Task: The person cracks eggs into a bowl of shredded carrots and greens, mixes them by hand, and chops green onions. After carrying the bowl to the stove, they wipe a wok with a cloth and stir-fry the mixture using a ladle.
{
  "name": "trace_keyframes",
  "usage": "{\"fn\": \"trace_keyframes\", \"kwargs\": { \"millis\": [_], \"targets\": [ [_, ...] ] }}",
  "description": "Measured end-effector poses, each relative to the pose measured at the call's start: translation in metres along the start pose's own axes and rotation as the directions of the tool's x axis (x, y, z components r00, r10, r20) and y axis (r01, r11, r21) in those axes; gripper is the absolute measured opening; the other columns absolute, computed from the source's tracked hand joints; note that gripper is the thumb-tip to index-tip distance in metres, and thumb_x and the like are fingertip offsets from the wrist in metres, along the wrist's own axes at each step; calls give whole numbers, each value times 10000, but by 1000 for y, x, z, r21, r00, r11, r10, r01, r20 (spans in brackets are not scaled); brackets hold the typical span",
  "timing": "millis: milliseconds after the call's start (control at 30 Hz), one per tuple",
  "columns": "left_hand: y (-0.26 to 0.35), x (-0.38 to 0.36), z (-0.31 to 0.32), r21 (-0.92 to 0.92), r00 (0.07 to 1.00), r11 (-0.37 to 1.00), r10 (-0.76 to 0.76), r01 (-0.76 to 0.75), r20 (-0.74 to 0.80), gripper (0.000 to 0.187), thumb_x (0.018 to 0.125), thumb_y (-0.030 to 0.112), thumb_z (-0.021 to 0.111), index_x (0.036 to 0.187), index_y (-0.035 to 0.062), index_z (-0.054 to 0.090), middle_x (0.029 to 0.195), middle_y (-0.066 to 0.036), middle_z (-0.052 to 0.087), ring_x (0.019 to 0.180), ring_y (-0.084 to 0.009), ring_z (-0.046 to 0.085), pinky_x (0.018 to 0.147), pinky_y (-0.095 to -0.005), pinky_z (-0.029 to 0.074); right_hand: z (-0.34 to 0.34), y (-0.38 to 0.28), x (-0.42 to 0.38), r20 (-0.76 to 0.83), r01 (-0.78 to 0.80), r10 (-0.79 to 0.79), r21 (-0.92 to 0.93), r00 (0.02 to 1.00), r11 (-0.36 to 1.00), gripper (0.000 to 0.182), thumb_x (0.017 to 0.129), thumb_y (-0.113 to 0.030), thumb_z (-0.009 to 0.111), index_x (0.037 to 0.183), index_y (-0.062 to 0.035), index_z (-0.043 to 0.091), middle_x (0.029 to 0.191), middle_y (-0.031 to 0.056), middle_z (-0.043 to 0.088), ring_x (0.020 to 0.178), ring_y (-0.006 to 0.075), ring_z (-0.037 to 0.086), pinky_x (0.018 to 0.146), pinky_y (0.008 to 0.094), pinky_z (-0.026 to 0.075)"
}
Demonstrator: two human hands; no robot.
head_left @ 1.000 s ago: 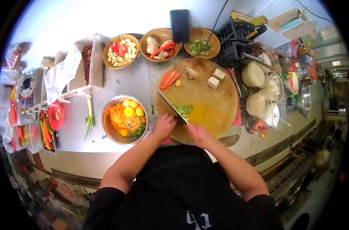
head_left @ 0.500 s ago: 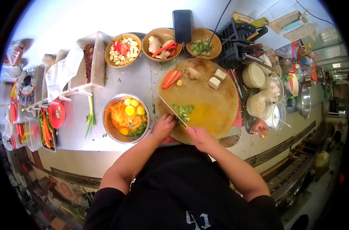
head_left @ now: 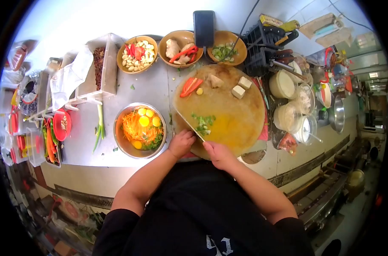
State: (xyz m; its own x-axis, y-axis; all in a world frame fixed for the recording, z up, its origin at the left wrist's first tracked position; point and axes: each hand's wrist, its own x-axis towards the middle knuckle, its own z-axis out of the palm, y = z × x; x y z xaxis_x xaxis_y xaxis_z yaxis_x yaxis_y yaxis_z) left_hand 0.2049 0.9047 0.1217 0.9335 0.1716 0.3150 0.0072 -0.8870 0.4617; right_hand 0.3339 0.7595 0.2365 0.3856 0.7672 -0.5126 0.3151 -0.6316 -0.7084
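Observation:
My right hand (head_left: 220,154) is closed round the handle of a kitchen knife (head_left: 189,123). Its blade, seen nearly edge-on, slants up to the left over a round cutting board (head_left: 249,115). Left of the blade, my left hand (head_left: 182,143) has its fingers curled against the board's near edge; whatever they pinch is hidden. Chopped green onion (head_left: 203,124) lies just right of the blade. Farther back on the board are a red pepper piece (head_left: 191,87), a chunk of ginger (head_left: 214,81) and white cubes (head_left: 238,91).
Left of the board stands a steel bowl (head_left: 118,143) with shredded carrot, greens and egg yolks. A green onion (head_left: 100,126) lies beyond it. Bowls of garlic (head_left: 135,64), ginger (head_left: 172,49) and chopped greens (head_left: 223,52) line the back beside a phone (head_left: 204,29). Seasoning tubs (head_left: 284,84) stand right.
The knife handle and my right hand have shifted slightly left and toward the board. My left hand stays curled beside the blade. The view has moved a little.

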Motion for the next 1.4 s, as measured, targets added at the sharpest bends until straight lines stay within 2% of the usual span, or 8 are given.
{"fn": "trace_keyframes", "kwargs": {
  "millis": [267, 500, 667, 900, 1000, 1067, 1167, 1400],
  "targets": [
    [5, 3, -16, 31, 985, 985, 172, -172, 12, 232, 712, 111, 567, 919, 65, 661, 992, -71, 620, 933, -258, 584, 807, -323, 508, -1, 3, -10, 15, 19, -19, 17, 1000, 1000, 404, 990, -361, 413, 1023, -8, 608, 962, 262, 622, 905, 436, 589, 791, 431, 470],
    [-3, 12, 1, -49, 998, 997, -54, 56, 35, 286, 718, 113, 621, 998, 58, 636, 1004, -101, 604, 954, -307, 574, 858, -394, 484, -25, 9, -26, 37, -83, 78, 177, 996, 981, 397, 987, -354, 416, 1069, -17, 609, 967, 250, 627, 914, 411, 597, 801, 405, 466],
    [16, 51, -15, -51, 942, 957, -291, 287, -164, 336, 760, 110, 667, 1080, 39, 589, 1084, -158, 588, 1005, -357, 564, 890, -429, 468, -33, 44, -42, -285, -111, 128, 75, 950, 991, 396, 981, -349, 430, 1089, -11, 605, 951, 246, 631, 908, 412, 601, 798, 403, 467],
    [10, 33, 12, -274, 944, 906, -329, 321, 19, 394, 788, 103, 641, 1152, -1, 533, 1274, -212, 504, 1187, -394, 478, 1017, -458, 389, -19, 50, -51, -163, -60, 84, 150, 983, 987, 417, 968, -383, 454, 1099, -10, 587, 909, 228, 635, 903, 377, 613, 803, 424, 465],
    [17, 40, 4, -235, 918, 895, -396, 379, -27, 448, 807, 140, 642, 1202, -14, 500, 1303, -226, 477, 1229, -405, 439, 1055, -471, 349, -15, 76, -54, -79, -224, 262, 321, 962, 920, 453, 971, -411, 455, 905, 19, 584, 701, 198, 598, 672, 317, 609, 640, 426, 477],
    [22, 45, 6, -164, 912, 905, -406, 394, -51, 482, 816, 160, 643, 1231, -21, 479, 1319, -231, 462, 1253, -409, 418, 1074, -479, 327, -27, 93, -60, 188, -464, 498, 720, 847, 517, 489, 977, -449, 443, 733, -29, 504, 519, 120, 477, 438, 229, 482, 459, 382, 408],
    [27, 46, 23, -130, 953, 945, -303, 299, -17, 558, 816, 193, 654, 1279, -27, 434, 1367, -235, 411, 1301, -411, 363, 1102, -495, 285, -34, 124, -66, 435, -558, 449, 808, 780, 187, 595, 961, -613, 311, 745, -83, 474, 459, 45, 377, 354, 174, 358, 393, 325, 332],
    [50, 65, 33, -190, 842, 859, -507, 476, -185, 576, 819, 160, 642, 1311, -29, 408, 1407, -232, 366, 1320, -403, 342, 1108, -488, 278, 17, 121, -40, 576, -642, 303, 739, 759, 202, 750, 902, -736, 236, 563, -91, 415, 478, 46, 362, 402, 195, 371, 478, 321, 366]
  ]
}}
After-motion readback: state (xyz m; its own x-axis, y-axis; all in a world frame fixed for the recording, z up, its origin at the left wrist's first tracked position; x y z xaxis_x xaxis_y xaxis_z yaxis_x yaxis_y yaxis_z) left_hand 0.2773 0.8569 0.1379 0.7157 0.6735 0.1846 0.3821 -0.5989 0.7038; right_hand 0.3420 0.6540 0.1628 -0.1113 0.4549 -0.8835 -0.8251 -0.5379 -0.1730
